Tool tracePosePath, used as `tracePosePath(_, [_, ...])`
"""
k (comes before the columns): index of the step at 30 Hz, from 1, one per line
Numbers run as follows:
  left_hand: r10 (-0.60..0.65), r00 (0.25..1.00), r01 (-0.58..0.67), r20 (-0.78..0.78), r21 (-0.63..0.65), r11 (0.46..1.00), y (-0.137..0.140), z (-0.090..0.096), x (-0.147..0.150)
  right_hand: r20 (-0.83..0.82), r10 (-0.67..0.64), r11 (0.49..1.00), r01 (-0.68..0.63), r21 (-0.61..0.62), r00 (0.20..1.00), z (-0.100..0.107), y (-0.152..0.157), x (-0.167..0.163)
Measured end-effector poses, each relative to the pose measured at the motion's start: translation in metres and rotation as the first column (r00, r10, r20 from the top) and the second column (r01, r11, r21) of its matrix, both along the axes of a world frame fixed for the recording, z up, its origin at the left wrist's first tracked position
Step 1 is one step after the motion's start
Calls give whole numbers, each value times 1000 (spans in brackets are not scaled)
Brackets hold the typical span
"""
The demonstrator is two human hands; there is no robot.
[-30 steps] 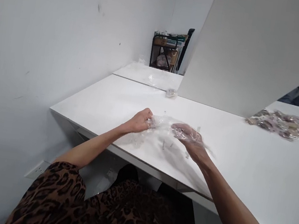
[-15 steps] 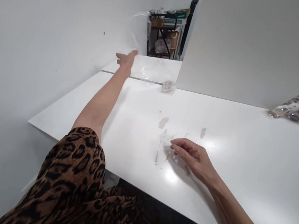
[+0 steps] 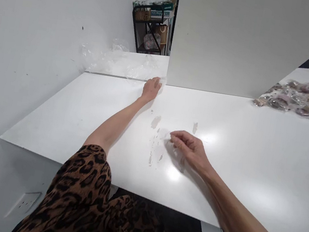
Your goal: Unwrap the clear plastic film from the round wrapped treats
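Observation:
My left hand (image 3: 152,88) reaches to the back edge of the white table (image 3: 106,124). Its fingers curl around a small packet in clear plastic (image 3: 163,81), mostly hidden by the hand. Over the middle of the table, my right hand (image 3: 188,148) is closed in a pinch. A faint, see-through scrap of plastic (image 3: 164,134) shows at its fingertips. Greyish worn patches (image 3: 156,122) mark the tabletop near it.
Crumpled clear plastic bags (image 3: 96,59) lie at the back left by the wall. An upright grey panel (image 3: 223,41) stands behind the table. Several plastic-wrapped items (image 3: 304,99) are piled at the right. A black shelf rack (image 3: 149,26) stands beyond.
My left hand has come down and right from the plastic bags to the small packet. My right hand has stayed over the table, its fingertips closer together. The view has shifted right.

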State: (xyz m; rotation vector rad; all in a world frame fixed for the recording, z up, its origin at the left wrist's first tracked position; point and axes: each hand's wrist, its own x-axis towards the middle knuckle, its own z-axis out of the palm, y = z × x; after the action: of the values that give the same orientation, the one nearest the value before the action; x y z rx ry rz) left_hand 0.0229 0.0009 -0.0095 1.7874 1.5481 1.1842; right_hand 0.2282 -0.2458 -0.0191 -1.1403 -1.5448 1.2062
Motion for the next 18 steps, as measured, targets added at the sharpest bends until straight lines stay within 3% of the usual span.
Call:
tracePosePath(3, [-55, 944, 100, 326, -125, 987, -57, 12, -2, 67, -206, 973, 197, 117, 976, -3, 7, 5])
tracePosePath(5, [-74, 858, 262, 508, -310, 914, -101, 17, 0, 179, -315, 924, 259, 281, 932, -7, 11, 7])
tracePosePath(8, [-60, 747, 492, 662, -490, 719, -159, 18, 2, 342, -348, 866, 158, 475, 873, -12, 17, 8])
tracePosePath(10, [-60, 719, 552, 693, -516, 655, -183, 16, 0, 399, -238, 879, 22, 477, 885, -13, 17, 7])
tracePosePath(13, [-116, 716, 560, 689, -466, 685, -199, 11, -5, 301, -46, 922, -75, 380, 953, -11, 12, 5])
tracePosePath(18, [-247, 729, 593, 638, -408, 694, -203, 6, -2, 115, -121, 948, 80, 308, 986, -6, 4, 1])
